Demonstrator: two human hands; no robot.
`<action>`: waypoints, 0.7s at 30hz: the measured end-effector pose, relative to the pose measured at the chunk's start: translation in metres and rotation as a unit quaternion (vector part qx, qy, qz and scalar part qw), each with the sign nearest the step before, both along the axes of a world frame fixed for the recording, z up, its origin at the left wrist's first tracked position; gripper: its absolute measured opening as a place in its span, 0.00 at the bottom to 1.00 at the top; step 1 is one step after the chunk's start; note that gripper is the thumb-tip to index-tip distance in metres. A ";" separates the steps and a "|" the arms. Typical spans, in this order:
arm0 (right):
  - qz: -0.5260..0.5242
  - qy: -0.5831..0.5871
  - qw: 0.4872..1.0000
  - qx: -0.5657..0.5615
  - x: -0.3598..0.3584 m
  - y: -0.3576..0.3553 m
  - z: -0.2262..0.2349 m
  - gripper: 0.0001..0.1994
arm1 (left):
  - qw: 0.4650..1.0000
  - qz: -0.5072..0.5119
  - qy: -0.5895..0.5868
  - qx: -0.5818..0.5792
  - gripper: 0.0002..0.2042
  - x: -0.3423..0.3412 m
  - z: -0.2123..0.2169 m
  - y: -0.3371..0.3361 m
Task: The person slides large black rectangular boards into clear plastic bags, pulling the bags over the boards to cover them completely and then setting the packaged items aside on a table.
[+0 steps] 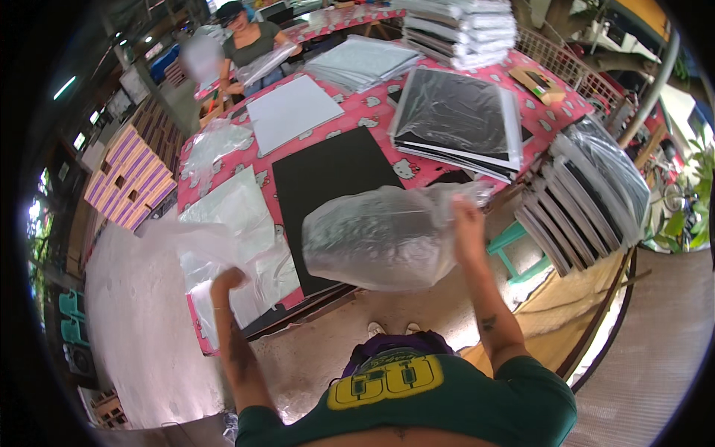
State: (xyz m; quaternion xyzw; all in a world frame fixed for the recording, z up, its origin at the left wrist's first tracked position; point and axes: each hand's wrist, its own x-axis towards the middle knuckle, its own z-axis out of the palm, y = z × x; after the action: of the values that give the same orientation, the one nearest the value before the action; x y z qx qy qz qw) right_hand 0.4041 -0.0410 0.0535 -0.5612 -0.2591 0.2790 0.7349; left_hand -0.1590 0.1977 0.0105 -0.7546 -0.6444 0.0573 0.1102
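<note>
One clear plastic bag (380, 242), puffed out above one black board (331, 167), lies left of the right fingers (463, 211), which grasp its right end. The left fingers (235, 276) are curled beside one blurred translucent film (197, 242); whether they grip it I cannot tell. Beyond the fingers on the pink surface (557, 113): one white sheet (294, 110), one pile of dark sheets (454, 112) under clear plastic, one low stack of pale wrapped sheets (365, 59), one tall wrapped stack (458, 31) and one brown box (538, 84). Right of the right fingers stands one row of wrapped panels (581, 205) near one green stool (510, 240). One person (253, 43) across the surface holds one wrapped pack (267, 65). The bag hides part of the board, and loose sheeting (237, 205) covers the surface ahead of the left fingers
</note>
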 end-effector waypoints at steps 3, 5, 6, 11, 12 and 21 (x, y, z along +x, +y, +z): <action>0.110 0.112 0.987 0.029 -0.066 0.012 0.000 0.09 | 0.879 -0.061 -0.444 0.161 0.14 0.154 0.043 -0.040; 0.219 0.092 0.971 0.030 -0.093 0.011 0.010 0.08 | 0.715 -0.126 -0.686 0.052 0.12 0.252 0.095 -0.118; 0.258 0.028 0.965 0.035 -0.107 0.016 0.006 0.07 | 0.727 -0.224 -0.649 -0.017 0.11 0.268 0.079 -0.133; 0.262 0.153 0.948 0.094 -0.101 -0.006 0.021 0.07 | 0.727 -0.206 -0.652 -0.058 0.11 0.313 0.083 -0.175; 0.278 0.194 0.934 0.114 -0.103 -0.012 0.020 0.07 | 0.766 -0.220 -0.604 -0.026 0.11 0.314 0.083 -0.177; 0.342 0.388 0.853 0.075 -0.076 -0.046 0.011 0.15 | 0.793 -0.223 -0.532 0.198 0.03 0.300 0.076 -0.186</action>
State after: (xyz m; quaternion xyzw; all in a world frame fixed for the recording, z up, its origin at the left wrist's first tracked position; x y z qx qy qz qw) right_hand 0.3283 -0.0871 0.0648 -0.2267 -0.1489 0.6877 0.6734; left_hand 0.1412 0.0113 0.0863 -0.7502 -0.4127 -0.5081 -0.0930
